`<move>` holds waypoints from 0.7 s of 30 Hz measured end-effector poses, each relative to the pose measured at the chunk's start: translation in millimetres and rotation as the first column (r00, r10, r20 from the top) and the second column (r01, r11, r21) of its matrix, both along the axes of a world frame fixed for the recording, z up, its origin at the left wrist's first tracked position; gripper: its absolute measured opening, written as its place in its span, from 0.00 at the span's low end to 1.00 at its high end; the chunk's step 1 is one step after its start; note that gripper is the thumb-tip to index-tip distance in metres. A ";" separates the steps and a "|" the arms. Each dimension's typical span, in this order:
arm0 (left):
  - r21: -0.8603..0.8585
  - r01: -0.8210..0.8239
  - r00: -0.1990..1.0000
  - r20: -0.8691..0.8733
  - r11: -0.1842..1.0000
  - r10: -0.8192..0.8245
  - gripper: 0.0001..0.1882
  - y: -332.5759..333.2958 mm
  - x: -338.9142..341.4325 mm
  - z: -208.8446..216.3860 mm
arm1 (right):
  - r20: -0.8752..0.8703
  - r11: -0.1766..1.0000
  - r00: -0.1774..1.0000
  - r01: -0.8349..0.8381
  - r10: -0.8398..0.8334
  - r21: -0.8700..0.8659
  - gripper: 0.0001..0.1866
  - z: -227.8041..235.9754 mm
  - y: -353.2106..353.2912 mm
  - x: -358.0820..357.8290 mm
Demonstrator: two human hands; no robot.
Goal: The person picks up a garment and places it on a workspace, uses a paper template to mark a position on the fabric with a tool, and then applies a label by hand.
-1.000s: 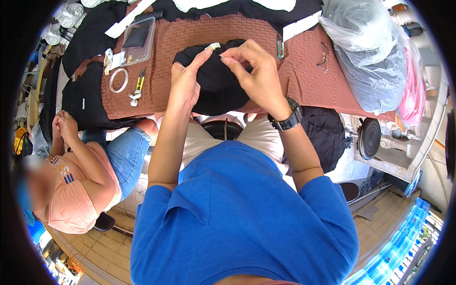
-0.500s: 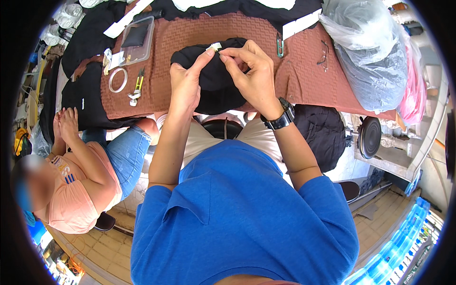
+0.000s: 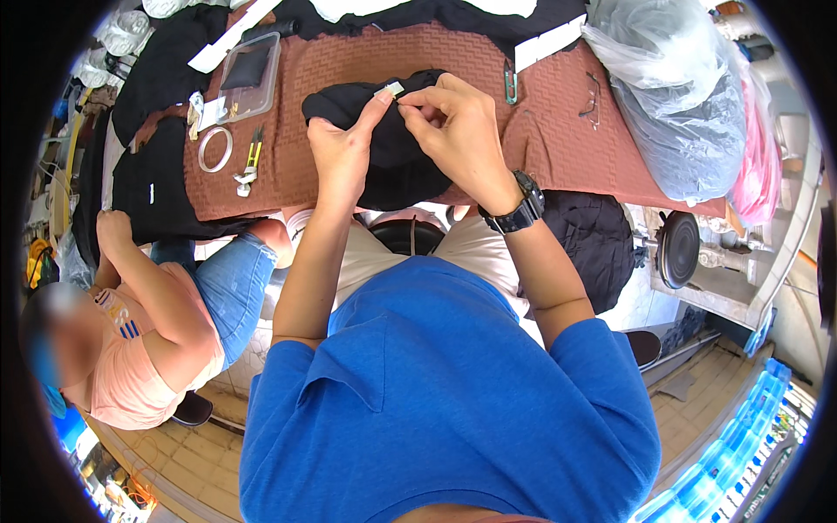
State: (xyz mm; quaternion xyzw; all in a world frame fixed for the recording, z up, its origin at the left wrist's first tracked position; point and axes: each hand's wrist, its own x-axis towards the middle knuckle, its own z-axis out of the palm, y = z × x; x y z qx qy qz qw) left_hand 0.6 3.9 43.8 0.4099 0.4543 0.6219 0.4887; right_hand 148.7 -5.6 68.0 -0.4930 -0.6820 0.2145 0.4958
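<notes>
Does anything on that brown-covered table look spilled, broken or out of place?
Nothing looks spilled or broken. Mildly odd: the eyeglasses lie loose on the brown cloth beside the bulky plastic bag, perhaps easily knocked.

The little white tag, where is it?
In the head view, the white tag is at upper middle, at the thumb tip of the left hand, near the upper edge of the black cloth, left of the right hand.

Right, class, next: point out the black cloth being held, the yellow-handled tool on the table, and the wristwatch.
Black cloth [image 3: 403, 167]: head view, on the middle of its fabric.
Yellow-handled tool [image 3: 253, 155]: head view, on its yellow handle.
Wristwatch [image 3: 523, 212]: head view, on its dark outer surface.
</notes>
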 end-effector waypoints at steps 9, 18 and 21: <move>0.030 -0.032 0.986 -0.164 0.999 0.037 0.07 -2.1 -1.3 1.3 | -0.010 0.978 0.995 -0.095 0.095 -0.184 0.12 7.7 7.0 1.8; 0.005 0.540 0.748 -0.462 0.842 -0.477 0.13 27.9 -19.5 22.5 | -0.468 0.719 0.776 -0.601 0.422 -0.348 0.42 -33.2 107.3 43.3; -0.039 0.524 0.663 -0.608 0.851 -0.436 0.15 50.3 -25.4 10.3 | -0.618 0.511 0.658 -0.742 0.431 -0.434 0.28 -55.2 117.2 44.7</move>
